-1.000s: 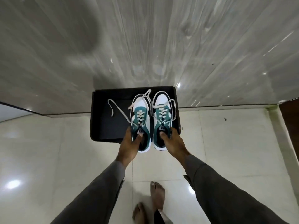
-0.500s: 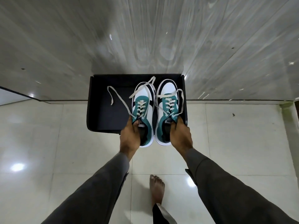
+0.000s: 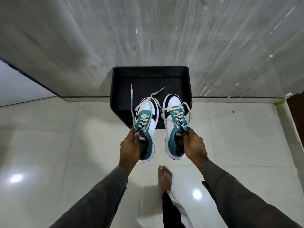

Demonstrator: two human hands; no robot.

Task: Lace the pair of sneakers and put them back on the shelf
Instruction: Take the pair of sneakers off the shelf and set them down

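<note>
- Sneakers hung side by side just in front of the black shelf box [image 3: 150,74] — left sneaker [image 3: 146,127] pinched at the tongue by my left hand [image 3: 129,146], right sneaker [image 3: 175,125] likewise by my right hand [image 3: 195,143].
- I judged them light, soft-collared, stiff-soled.
- Loose laces [image 3: 131,102] dangled toward the box — likely to snag.

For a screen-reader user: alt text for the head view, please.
A person's left hand and right hand each grip a teal-and-white sneaker, left sneaker and right sneaker, laces dangling loose, above an open black box by the wall.
</note>
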